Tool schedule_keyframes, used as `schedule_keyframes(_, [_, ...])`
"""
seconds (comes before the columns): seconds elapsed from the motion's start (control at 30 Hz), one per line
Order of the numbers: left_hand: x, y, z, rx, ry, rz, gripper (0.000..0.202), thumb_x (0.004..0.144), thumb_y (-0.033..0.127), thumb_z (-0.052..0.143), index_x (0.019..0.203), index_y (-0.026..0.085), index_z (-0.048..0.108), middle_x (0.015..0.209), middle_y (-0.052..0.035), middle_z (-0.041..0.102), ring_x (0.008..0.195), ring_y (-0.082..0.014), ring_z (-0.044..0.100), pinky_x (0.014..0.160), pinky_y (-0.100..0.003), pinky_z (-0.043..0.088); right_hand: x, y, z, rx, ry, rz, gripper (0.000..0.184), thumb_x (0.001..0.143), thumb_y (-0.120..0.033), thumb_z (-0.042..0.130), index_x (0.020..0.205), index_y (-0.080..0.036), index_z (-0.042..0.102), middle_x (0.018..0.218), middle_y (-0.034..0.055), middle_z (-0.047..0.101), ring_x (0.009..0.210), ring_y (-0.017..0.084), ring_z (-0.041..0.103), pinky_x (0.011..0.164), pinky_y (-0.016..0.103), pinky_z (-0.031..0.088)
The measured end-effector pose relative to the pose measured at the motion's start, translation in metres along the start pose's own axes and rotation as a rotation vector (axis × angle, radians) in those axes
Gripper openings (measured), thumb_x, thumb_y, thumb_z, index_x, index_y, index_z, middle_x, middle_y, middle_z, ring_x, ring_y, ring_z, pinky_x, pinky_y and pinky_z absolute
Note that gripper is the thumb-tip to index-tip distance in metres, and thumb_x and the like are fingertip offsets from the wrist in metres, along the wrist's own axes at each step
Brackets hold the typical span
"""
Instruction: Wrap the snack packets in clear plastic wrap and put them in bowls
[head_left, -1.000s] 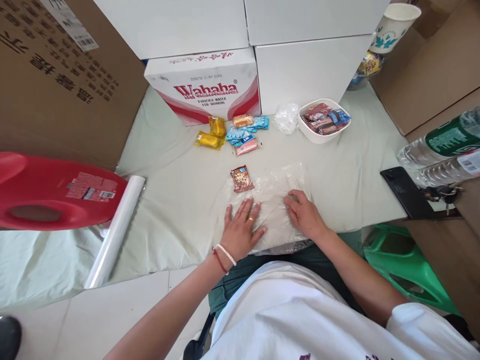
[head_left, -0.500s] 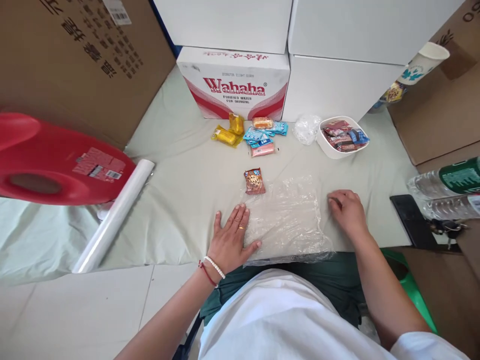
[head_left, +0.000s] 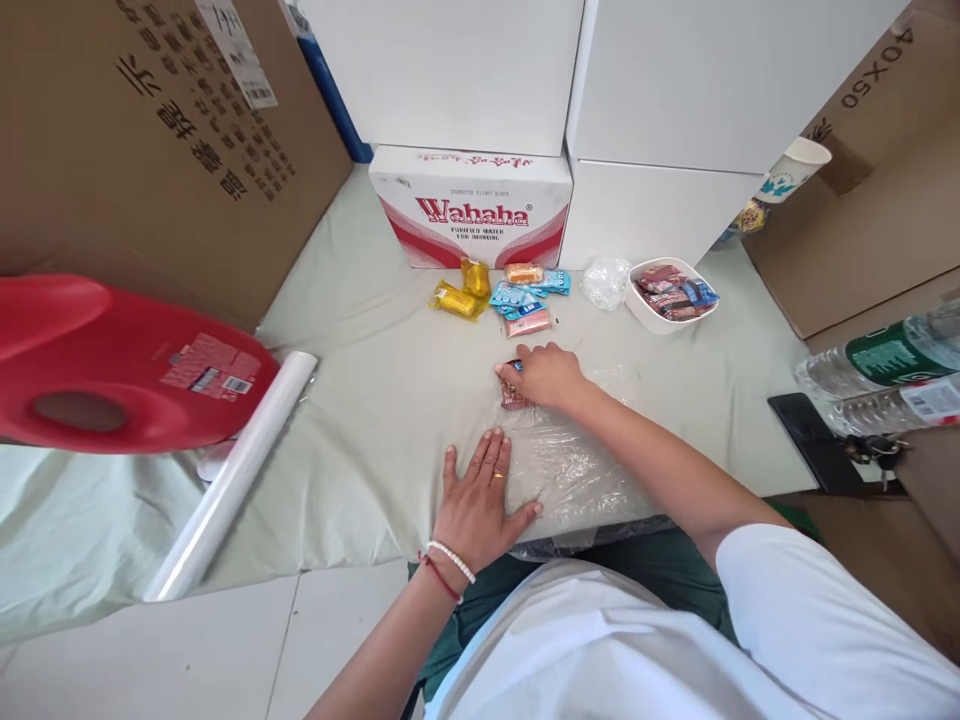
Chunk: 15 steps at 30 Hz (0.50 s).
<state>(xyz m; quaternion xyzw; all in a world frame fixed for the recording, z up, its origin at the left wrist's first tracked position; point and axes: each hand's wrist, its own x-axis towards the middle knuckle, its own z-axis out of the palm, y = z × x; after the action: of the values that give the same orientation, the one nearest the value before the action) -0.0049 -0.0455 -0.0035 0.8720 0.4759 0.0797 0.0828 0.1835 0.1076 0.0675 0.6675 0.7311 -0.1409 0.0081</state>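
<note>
A red jug [head_left: 139, 360] is at the left of the table [head_left: 390, 400], a white roll [head_left: 232, 480] beside it, running to the front edge. Near that edge's middle the left hand [head_left: 472, 505] lies flat, thumb spread onto a clear plastic sheet [head_left: 574, 470]. By the sheet's far left corner sits a small brown packet [head_left: 514, 398], the right hand [head_left: 551, 375] bent over it; whether its fingers are clamped, I cannot tell. The step seems to be grasping the packet; the next move calls for a sure pinch without dragging the plastic.
</note>
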Motion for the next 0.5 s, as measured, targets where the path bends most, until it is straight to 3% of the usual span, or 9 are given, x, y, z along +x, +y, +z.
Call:
schedule_keyframes(0.1, [0.000, 0.000, 0.000, 0.006, -0.002, 0.004, 0.092, 0.095, 0.068, 0.055, 0.166, 0.014, 0.034, 0.170, -0.0207, 0.032, 0.157, -0.0376, 0.037, 0.131, -0.068, 0.006, 0.011, -0.019, 0.004, 0.017, -0.061, -0.014, 0.054, 0.094, -0.058, 0.067, 0.126, -0.015, 0.066, 0.127, 0.0212, 0.073, 0.124, 0.038, 0.060, 0.096, 0.047, 0.052])
schedule_keyframes(0.2, [0.000, -0.001, 0.000, 0.005, 0.012, 0.008, 0.090, 0.096, 0.068, 0.053, 0.166, 0.014, 0.035, 0.171, -0.0207, 0.032, 0.157, -0.0376, 0.037, 0.131, -0.067, 0.006, 0.017, -0.011, 0.002, 0.125, -0.015, 0.036, 0.044, 0.089, -0.040, 0.075, 0.124, -0.014, 0.067, 0.128, 0.0196, 0.073, 0.123, 0.035, 0.062, 0.094, 0.043, 0.053])
schedule_keyframes(0.27, [-0.001, -0.002, 0.000, -0.001, 0.020, 0.006, 0.085, 0.099, 0.066, 0.048, 0.166, 0.015, 0.035, 0.171, -0.0198, 0.033, 0.158, -0.0363, 0.036, 0.132, -0.066, 0.006, 0.019, 0.010, -0.005, 0.184, 0.023, 0.100, 0.045, 0.092, -0.039, 0.071, 0.128, -0.013, 0.066, 0.124, 0.0178, 0.075, 0.116, 0.032, 0.066, 0.090, 0.040, 0.054])
schedule_keyframes(0.37, [-0.001, -0.003, 0.000, -0.018, 0.019, 0.000, 0.072, 0.105, 0.056, 0.040, 0.166, 0.018, 0.035, 0.170, -0.0174, 0.035, 0.159, -0.0327, 0.036, 0.132, -0.064, 0.007, 0.019, 0.059, -0.023, 0.234, 0.104, 0.206, 0.061, 0.096, -0.043, 0.067, 0.144, -0.007, 0.053, 0.123, 0.0176, 0.075, 0.108, 0.027, 0.069, 0.090, 0.037, 0.054])
schedule_keyframes(0.4, [0.000, -0.003, 0.001, -0.025, 0.017, -0.002, 0.069, 0.106, 0.052, 0.038, 0.166, 0.018, 0.035, 0.170, -0.0169, 0.035, 0.159, -0.0319, 0.036, 0.132, -0.064, 0.008, 0.016, 0.076, -0.030, 0.255, 0.165, 0.234, 0.063, 0.098, -0.042, 0.065, 0.147, -0.006, 0.049, 0.126, 0.0181, 0.073, 0.110, 0.026, 0.069, 0.092, 0.037, 0.054])
schedule_keyframes(0.5, [0.001, -0.003, 0.001, -0.045, 0.023, -0.019, 0.065, 0.108, 0.047, 0.036, 0.166, 0.019, 0.035, 0.170, -0.0163, 0.036, 0.158, -0.0315, 0.037, 0.131, -0.066, 0.009, -0.008, 0.117, -0.047, 0.438, 0.457, 0.240, 0.052, 0.096, -0.040, 0.065, 0.139, -0.012, 0.055, 0.127, 0.0147, 0.071, 0.111, 0.023, 0.068, 0.095, 0.037, 0.054])
